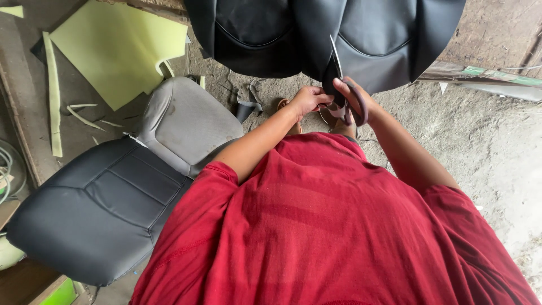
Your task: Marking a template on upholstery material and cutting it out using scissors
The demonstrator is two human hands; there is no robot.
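A black stitched seat cover (316, 34) hangs in front of me at the top of the head view. My right hand (353, 96) grips a pair of scissors (341, 85) with dark handles, blades pointing up against the cover's lower edge. My left hand (307, 99) pinches the hanging edge of the black cover right beside the scissors. My red shirt (327, 226) fills the lower middle of the view and hides the ground below my arms.
A car seat (130, 186) with a dark quilted cushion and a grey back lies on the ground to my left. Yellow foam sheet (116, 48) and foam strips (52, 96) lie at the upper left. Rough concrete floor (485, 141) spreads to the right.
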